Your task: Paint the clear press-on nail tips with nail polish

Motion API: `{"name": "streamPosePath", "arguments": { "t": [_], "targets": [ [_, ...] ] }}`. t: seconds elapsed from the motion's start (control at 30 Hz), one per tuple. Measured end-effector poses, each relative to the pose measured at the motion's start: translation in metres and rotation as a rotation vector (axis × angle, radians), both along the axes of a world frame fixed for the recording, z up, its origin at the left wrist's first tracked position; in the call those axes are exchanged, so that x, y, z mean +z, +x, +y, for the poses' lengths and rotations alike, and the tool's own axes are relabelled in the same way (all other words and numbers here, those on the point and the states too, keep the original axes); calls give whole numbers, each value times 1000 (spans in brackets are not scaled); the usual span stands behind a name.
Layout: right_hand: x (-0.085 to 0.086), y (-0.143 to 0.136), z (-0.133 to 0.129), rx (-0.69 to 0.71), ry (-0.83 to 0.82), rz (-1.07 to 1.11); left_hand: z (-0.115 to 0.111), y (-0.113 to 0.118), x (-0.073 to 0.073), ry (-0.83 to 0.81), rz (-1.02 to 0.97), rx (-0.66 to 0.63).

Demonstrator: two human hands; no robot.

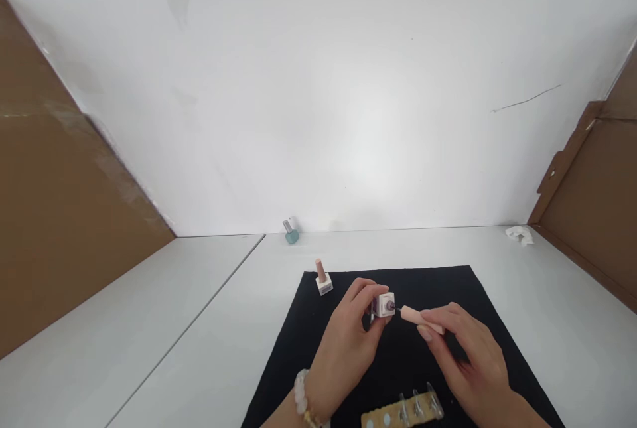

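My left hand is closed around a small white square nail polish bottle, tipped so that its dark neck faces right. Between the fingertips of my right hand is the long pink brush cap, and its dark brush end is at the bottle's mouth. Whether the tip is still inside the neck I cannot tell. Below the hands lies a tan strip with pale dots and several clear nail tips standing on its right part.
A black cloth covers the white table. A second white bottle with a pink cap stands at its far left corner. Further back are a teal polish bottle and a crumpled white tissue. Cardboard panels flank both sides.
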State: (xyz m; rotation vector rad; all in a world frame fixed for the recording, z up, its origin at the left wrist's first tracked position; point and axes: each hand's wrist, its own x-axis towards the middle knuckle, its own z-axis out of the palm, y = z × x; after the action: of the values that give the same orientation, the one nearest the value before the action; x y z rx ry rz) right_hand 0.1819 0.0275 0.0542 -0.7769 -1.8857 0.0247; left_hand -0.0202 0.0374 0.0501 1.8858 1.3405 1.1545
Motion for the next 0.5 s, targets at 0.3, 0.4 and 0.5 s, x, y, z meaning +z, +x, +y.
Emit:
{"name": "streamPosePath", "arguments": {
  "t": [0.3,0.4,0.5],
  "targets": [
    [-3,0,2,49,-26,-10,-5,2,2,103,93,-8],
    [-2,-1,2,75,-38,-22,-7,1,2,119,94,-18],
    [-2,-1,2,56,-81,1,-8,1,2,121,69,-18]
  ]
}}
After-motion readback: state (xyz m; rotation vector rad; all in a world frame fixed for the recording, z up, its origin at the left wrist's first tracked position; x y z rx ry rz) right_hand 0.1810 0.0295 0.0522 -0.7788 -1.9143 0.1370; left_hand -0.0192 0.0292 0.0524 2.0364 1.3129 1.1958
